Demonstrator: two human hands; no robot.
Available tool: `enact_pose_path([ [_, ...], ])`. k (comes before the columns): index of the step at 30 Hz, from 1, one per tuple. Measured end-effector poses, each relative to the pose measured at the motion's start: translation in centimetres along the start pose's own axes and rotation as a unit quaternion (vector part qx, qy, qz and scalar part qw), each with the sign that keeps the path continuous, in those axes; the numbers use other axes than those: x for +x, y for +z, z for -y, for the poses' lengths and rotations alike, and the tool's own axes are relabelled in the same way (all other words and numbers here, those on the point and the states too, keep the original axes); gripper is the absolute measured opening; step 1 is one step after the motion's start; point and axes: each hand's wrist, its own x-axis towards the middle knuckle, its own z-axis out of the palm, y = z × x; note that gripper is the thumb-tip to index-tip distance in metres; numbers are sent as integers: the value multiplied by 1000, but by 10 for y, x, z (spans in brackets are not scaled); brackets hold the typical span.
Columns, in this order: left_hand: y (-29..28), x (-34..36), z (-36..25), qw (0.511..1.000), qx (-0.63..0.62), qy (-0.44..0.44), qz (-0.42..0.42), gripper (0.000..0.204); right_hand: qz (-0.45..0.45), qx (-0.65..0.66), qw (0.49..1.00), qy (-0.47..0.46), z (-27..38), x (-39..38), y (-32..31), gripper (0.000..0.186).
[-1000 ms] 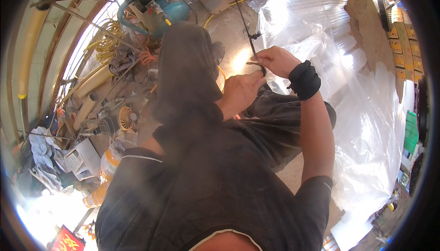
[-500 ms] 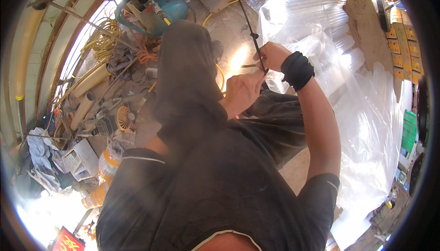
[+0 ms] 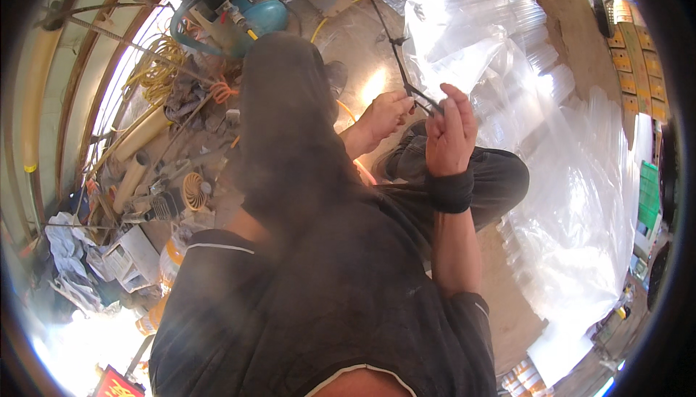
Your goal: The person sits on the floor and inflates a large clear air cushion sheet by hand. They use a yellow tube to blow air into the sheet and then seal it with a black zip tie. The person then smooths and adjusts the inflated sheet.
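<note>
A black cord point(image 3: 397, 40) comes down taut from the top of the head view, with a small knot partway along it. My left hand point(image 3: 380, 120) pinches it at its lower part, thumb and fingers closed. From that spot a short black length slants to my right hand point(image 3: 451, 134), which grips it between thumb and fingers, some fingers raised. A black band point(image 3: 449, 192) circles my right wrist. Both hands are close together beside my raised left knee point(image 3: 283, 85). Just where the strands cross is too small to make out.
Clear plastic sheeting point(image 3: 580, 201) spreads along the right. A teal machine point(image 3: 262, 16) stands at the upper left. Coiled yellow hose point(image 3: 156, 71), pipes and an orange round fan-like part point(image 3: 194, 191) clutter the left floor. A green crate point(image 3: 648, 194) is at far right.
My right hand has moved down and turned over, drawing a short length of cord to the right. My left hand has shifted slightly left and up, still pinching the cord.
</note>
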Motion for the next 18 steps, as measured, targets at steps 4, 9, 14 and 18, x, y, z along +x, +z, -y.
enact_pose_path([
  [4, 11, -5, -3, 996, -68, 31, 58, 20, 14, -3, 1000, 6, -18, -34, -16, 19],
  [9, 12, -9, 0, 999, -39, -15, 28, 24, -27, 61, 995, 74, -29, -44, -42, 23],
  [14, 12, -8, 0, 998, 24, 56, -2, 25, 3, -117, 985, 129, -33, -34, -53, 17],
  [18, 5, -12, -4, 963, 181, 200, 27, 26, 75, -387, 918, -40, -38, -22, -60, 22],
])
